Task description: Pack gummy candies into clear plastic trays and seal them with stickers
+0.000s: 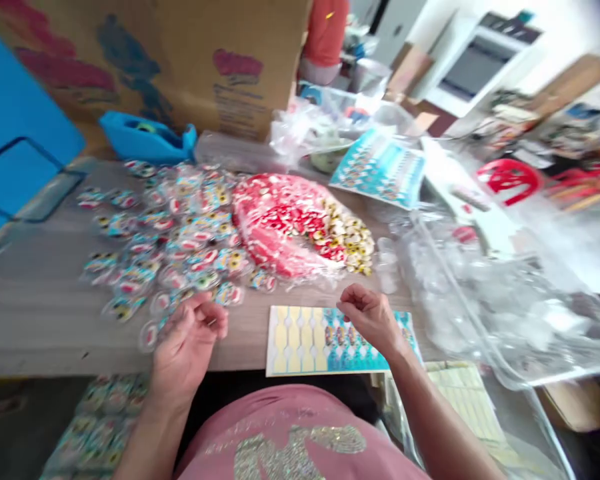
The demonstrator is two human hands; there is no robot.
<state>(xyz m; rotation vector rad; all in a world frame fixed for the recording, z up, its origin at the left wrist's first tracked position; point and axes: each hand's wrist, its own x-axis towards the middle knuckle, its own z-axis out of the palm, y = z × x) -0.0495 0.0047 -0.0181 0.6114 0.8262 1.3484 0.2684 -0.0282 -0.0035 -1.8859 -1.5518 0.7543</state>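
My left hand [187, 343] is raised over the front of the table, palm turned inward, fingers loosely bent and apart; no object shows in it. Just beyond it spreads a pile of small clear capsules [185, 243] with colourful labels. My right hand [373, 317] hovers over a sticker sheet [300, 340], its fingers curled together; anything between them is hidden. Yellow backing shows on the left of the sheet, blue printed labels on the right. Behind it lies a clear bag [285, 257] with red and white pieces and yellowish ones at its right end.
A blue tape dispenser [147, 137] stands before a large cardboard box [180, 60]. More blue sticker sheets [380, 167] lie at the back. On the right is a clear plastic bin [520, 320] of transparent containers. A person in red [325, 37] is in the background.
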